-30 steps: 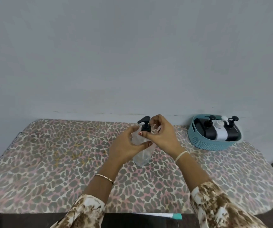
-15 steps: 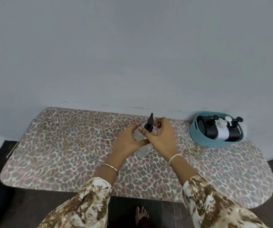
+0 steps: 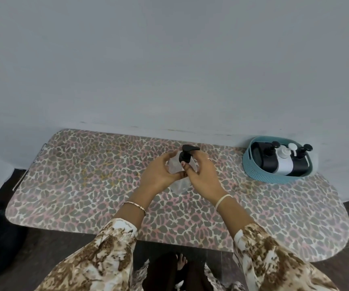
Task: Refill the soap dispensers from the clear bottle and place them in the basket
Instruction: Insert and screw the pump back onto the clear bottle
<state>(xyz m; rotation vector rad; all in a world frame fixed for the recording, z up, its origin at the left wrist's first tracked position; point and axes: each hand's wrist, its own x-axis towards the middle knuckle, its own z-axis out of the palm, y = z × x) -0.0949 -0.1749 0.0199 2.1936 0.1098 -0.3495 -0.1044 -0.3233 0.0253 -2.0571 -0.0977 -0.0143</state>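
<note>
Head view: the left hand has its grip wrapped around the clear bottle above the middle of the desk. The right hand pinches its black pump. Three dispensers lie in the basket at far right.

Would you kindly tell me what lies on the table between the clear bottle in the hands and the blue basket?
Nothing: in the head view, only bare leopard-print table separates the clear bottle, held by both hands, from the blue basket.
</note>
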